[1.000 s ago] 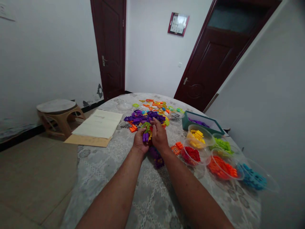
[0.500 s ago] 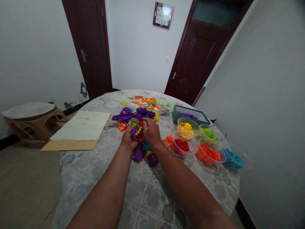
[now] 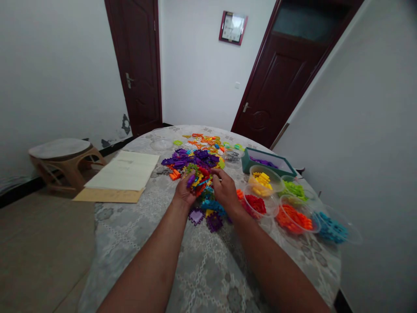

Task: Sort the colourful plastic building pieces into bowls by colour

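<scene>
My left hand (image 3: 184, 190) is closed around a bunch of colourful interlocking plastic pieces (image 3: 199, 179), with purple, green, yellow and red among them. To its right, my right hand (image 3: 225, 189) has its fingers curled in a pinch beside the red side of the bunch; whatever is between the fingertips is too small to make out. Beyond both hands lies a heap of purple pieces (image 3: 202, 157). Below them on the table are blue pieces (image 3: 213, 205), a purple square piece with a lilac face (image 3: 196, 216) and a dark purple piece (image 3: 214, 222).
Clear bowls at the right hold yellow (image 3: 261, 183), red (image 3: 256, 204), orange (image 3: 294, 218), green (image 3: 294, 190) and blue pieces (image 3: 330, 228). A green box (image 3: 247, 164) stands behind them. Paper sheets (image 3: 125, 170) lie left; orange pieces (image 3: 205, 141) are scattered at the back.
My right hand has drawn back slightly to the right from the bunch, showing more red in it. The whole view has shifted, so the scene sits further right.
</scene>
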The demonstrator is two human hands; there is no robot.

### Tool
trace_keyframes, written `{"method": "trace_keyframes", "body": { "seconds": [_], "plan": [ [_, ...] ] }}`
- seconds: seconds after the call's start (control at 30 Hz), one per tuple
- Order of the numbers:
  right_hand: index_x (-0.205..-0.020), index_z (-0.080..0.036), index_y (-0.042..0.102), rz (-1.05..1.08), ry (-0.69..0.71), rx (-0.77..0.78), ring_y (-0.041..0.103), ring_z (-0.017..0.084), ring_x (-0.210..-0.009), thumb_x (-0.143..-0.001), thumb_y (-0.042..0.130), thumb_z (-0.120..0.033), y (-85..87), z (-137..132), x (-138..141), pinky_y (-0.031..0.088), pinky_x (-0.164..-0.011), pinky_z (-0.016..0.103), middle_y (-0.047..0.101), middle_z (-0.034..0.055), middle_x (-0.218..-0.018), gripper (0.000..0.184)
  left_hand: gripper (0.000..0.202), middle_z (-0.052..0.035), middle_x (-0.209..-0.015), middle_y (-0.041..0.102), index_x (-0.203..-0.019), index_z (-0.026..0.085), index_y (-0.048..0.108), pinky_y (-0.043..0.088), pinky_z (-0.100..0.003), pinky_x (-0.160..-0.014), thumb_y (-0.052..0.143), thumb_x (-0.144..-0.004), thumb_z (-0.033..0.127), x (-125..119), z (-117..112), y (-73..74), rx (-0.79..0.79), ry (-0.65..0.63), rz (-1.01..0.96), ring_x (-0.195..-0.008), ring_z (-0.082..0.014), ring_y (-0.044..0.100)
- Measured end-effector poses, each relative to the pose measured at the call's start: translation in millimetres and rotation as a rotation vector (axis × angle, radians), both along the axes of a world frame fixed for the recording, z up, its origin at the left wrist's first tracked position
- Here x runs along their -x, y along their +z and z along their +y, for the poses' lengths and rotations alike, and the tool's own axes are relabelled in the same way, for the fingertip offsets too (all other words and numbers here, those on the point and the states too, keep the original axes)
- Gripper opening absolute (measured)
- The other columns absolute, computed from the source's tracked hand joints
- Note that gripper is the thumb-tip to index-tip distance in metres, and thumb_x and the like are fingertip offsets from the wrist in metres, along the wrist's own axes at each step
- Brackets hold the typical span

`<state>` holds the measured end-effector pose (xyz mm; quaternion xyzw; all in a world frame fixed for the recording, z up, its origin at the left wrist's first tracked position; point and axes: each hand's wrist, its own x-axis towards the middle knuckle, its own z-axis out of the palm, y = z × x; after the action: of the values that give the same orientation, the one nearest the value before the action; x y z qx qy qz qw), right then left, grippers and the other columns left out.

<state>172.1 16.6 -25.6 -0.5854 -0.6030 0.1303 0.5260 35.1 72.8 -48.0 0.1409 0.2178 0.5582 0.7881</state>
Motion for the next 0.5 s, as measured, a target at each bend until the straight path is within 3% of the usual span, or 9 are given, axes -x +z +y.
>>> {"method": "trace_keyframes", "body": {
  "seconds": [0.1,0.23,0.5],
  "plan": [
    [-0.126,-0.023,0.072,-0.057,0.036,-0.024,0.072,0.023,-0.109,-0.099,0.055,-0.03,4.2,-13,-1,0.056,-0.099,0.037,0.076,0.0079,-0.124,0.033,0.023,-0.0031,-0.083,0.078,-0.098,0.019,0.069,0.067,-0.034,-0.072,0.082,-0.079,0.014,1,-5,3.6,-0.001,-0.096,0.041,-0.079,-0.0236,0.079],
    [-0.115,-0.022,0.075,-0.113,-0.012,-0.027,0.072,0.022,-0.101,-0.097,0.059,-0.031,10.0,-21,-2,0.055,-0.093,0.035,0.078,0.0068,-0.111,0.026,0.028,-0.0033,-0.085,0.077,-0.1,0.019,0.069,0.067,-0.033,-0.067,0.084,-0.077,0.012,2,-11,4.6,-0.006,-0.21,0.088,-0.074,-0.0227,0.078],
    [-0.101,-0.022,0.073,0.104,-0.124,0.052,0.068,0.018,-0.083,-0.093,0.064,-0.038,16.1,-24,-10,0.053,-0.081,0.031,0.075,0.0007,-0.091,0.02,0.034,-0.0031,-0.087,0.078,-0.108,0.021,0.066,0.066,-0.037,-0.056,0.081,-0.079,0.013,2,-10,-1.4,0.037,-0.259,0.214,-0.067,-0.0249,0.077]
  ]
}}
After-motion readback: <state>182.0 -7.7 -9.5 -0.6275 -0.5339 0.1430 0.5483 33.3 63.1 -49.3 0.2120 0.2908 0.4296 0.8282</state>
